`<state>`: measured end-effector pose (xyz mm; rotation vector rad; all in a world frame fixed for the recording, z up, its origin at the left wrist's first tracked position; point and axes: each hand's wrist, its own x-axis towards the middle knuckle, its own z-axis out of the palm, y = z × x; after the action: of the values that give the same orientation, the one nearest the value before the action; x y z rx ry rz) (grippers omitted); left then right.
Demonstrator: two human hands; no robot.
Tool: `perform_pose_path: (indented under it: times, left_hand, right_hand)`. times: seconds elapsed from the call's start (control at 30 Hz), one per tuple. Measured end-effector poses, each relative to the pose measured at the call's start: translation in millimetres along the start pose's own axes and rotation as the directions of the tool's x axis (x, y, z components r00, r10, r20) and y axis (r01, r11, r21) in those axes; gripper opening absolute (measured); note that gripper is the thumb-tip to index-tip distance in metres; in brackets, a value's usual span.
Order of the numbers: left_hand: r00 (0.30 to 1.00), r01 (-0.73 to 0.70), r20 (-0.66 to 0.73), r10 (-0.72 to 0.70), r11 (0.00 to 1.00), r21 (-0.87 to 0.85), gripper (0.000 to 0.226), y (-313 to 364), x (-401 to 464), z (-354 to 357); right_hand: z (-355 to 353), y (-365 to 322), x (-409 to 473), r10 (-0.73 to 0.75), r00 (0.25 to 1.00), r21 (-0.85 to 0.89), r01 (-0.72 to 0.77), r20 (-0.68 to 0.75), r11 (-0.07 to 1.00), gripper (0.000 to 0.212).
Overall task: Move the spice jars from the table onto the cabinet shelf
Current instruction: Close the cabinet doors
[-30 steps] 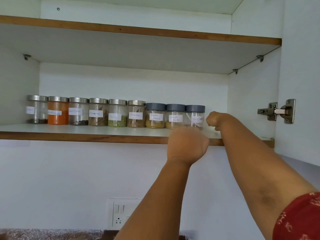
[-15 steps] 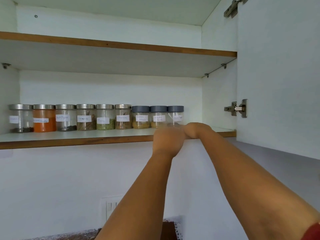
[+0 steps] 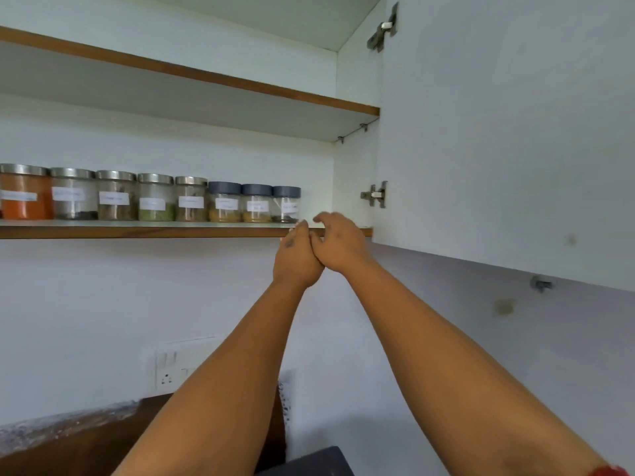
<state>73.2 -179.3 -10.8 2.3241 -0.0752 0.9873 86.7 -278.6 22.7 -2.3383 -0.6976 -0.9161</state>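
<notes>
Both our hands were raised side by side at the front edge of the cabinet shelf (image 3: 144, 231), touching each other and holding nothing: our left hand (image 3: 297, 259) had its fingers relaxed, and our right hand (image 3: 340, 243) had its fingers loosely curled. Eight spice jars (image 3: 154, 197) stood in a row on the shelf, at about ten o'clock from our hands, five with steel lids and three with grey. At three o'clock hung the open cabinet door (image 3: 498, 132).
</notes>
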Motion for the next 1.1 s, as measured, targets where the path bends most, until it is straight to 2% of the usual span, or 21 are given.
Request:
perform_pose_path:
  times: [0.07, 0.13, 0.17, 0.27, 0.3, 0.33, 0.37, 0.4, 0.43, 0.47, 0.5, 0.57, 0.6, 0.63, 0.77, 0.8, 0.87, 0.9, 0.97, 1.0, 1.1]
  left_hand:
    - [0.993, -0.102, -0.064, 0.096, 0.991, -0.090, 0.050, 39.7, -23.1, 9.1]
    - [0.963, -0.240, -0.174, 0.206, 0.950, -0.199, 0.036, 89.3, -50.2, 19.0]
    - [0.951, -0.284, -0.206, 0.232, 0.918, -0.278, 0.037, 114.6, -63.6, 26.3]
    - [0.950, -0.312, -0.146, 0.276, 0.835, -0.454, 0.059, 186.4, -102.7, 55.1]
    - [0.944, -0.324, -0.107, 0.311, 0.825, -0.463, 0.068, 208.9, -113.9, 62.9]
    - [0.933, -0.349, -0.089, 0.349, 0.815, -0.463, 0.076, 231.2, -123.0, 69.2]
    - [0.922, -0.371, -0.093, 0.375, 0.793, -0.482, 0.077, 252.1, -130.8, 75.1]
    - [0.919, -0.372, -0.088, 0.384, 0.775, -0.510, 0.070, 269.0, -138.7, 79.0]
    - [0.937, -0.313, -0.053, 0.344, 0.765, -0.563, 0.058, 282.3, -148.5, 79.6]
    - [0.940, -0.304, -0.034, 0.338, 0.792, -0.530, 0.047, 292.0, -158.8, 81.0]
    - [0.920, -0.373, -0.066, 0.386, 0.812, -0.450, 0.043, 298.2, -165.4, 89.8]
    - [0.909, -0.386, -0.033, 0.415, 0.811, -0.440, 0.050, 302.1, -179.2, 87.5]
    - [0.899, -0.398, -0.024, 0.438, 0.791, -0.464, 0.059, 299.5, -182.6, 89.0]
    - [0.880, -0.450, -0.056, 0.472, 0.790, -0.416, 0.067, 296.7, -183.0, 89.2]
    - [0.911, -0.411, -0.165, 0.377, 0.821, -0.397, 0.080, 287.9, -181.7, 68.8]
    - [0.924, -0.383, -0.182, 0.337, 0.815, -0.435, 0.078, 286.1, -183.4, 63.2]
    - [0.951, -0.295, -0.234, 0.200, 0.813, -0.503, 0.057, 276.9, -186.2, 46.9]
    - [0.968, -0.223, -0.228, 0.107, 0.783, -0.580, 0.046, 268.5, -183.5, 41.6]
    - [0.976, -0.101, -0.213, -0.037, 0.793, -0.601, 0.034, 240.8, -174.7, 24.2]
    - [0.977, -0.060, -0.190, -0.092, 0.742, -0.668, 0.031, 224.1, -170.0, 12.8]
    - [0.964, -0.092, -0.248, -0.098, 0.750, -0.655, 0.015, 172.5, -160.2, -30.3]
  right_hand:
    - [-37.8, -0.6, -25.5, -0.065, 0.968, -0.016, 0.063, -0.244, 0.998, 0.036]
    - [-86.5, 1.2, -52.6, -0.131, 0.885, -0.046, 0.124, -0.446, 0.991, 0.036]
    - [-112.9, 3.8, -65.9, -0.141, 0.832, -0.047, 0.137, -0.537, 0.989, 0.036]
    - [-189.2, 21.2, -104.3, -0.089, 0.605, 0.006, 0.153, -0.791, 0.988, 0.036]
    - [-211.6, 28.3, -115.0, -0.074, 0.521, -0.011, 0.123, -0.850, 0.992, 0.038]
    - [-232.0, 36.4, -123.4, -0.058, 0.472, -0.034, 0.059, -0.880, 0.998, 0.043]
    - [-249.1, 45.4, -129.5, -0.020, 0.474, -0.039, -0.031, -0.880, 0.999, 0.052]
    - [-262.1, 55.1, -133.9, 0.064, 0.520, -0.007, -0.133, -0.852, 0.991, 0.064]
    - [-270.4, 66.4, -137.3, 0.190, 0.591, 0.066, -0.226, -0.784, 0.972, 0.075]
    - [-274.9, 76.2, -140.2, 0.325, 0.656, 0.160, -0.300, -0.681, 0.940, 0.080]
    - [-278.5, 84.3, -144.1, 0.434, 0.700, 0.249, -0.357, -0.567, 0.900, 0.076]
    - [-283.9, 94.8, -151.6, 0.508, 0.737, 0.313, -0.404, -0.446, 0.860, 0.049]
    - [-285.9, 96.2, -153.6, 0.506, 0.745, 0.322, -0.396, -0.434, 0.860, 0.038]
    - [-288.3, 94.8, -156.0, 0.497, 0.759, 0.324, -0.386, -0.421, 0.864, 0.032]
    - [-282.2, 64.4, -165.0, 0.433, 0.796, 0.241, -0.362, -0.422, 0.901, 0.027]
    - [-276.5, 51.4, -165.7, 0.413, 0.801, 0.219, -0.351, -0.433, 0.910, 0.025]
    - [-261.9, 21.0, -166.1, 0.389, 0.801, 0.164, -0.353, -0.456, 0.921, 0.022]
    - [-254.0, 4.9, -164.8, 0.377, 0.796, 0.127, -0.362, -0.473, 0.923, 0.022]
    - [-235.0, -28.0, -160.3, 0.318, 0.807, 0.058, -0.334, -0.497, 0.941, 0.025]
    - [-223.9, -43.6, -158.0, 0.274, 0.826, 0.034, -0.296, -0.492, 0.954, 0.026]
    - [-184.2, -86.3, -147.6, 0.159, 0.884, 0.001, -0.177, -0.440, 0.984, 0.031]
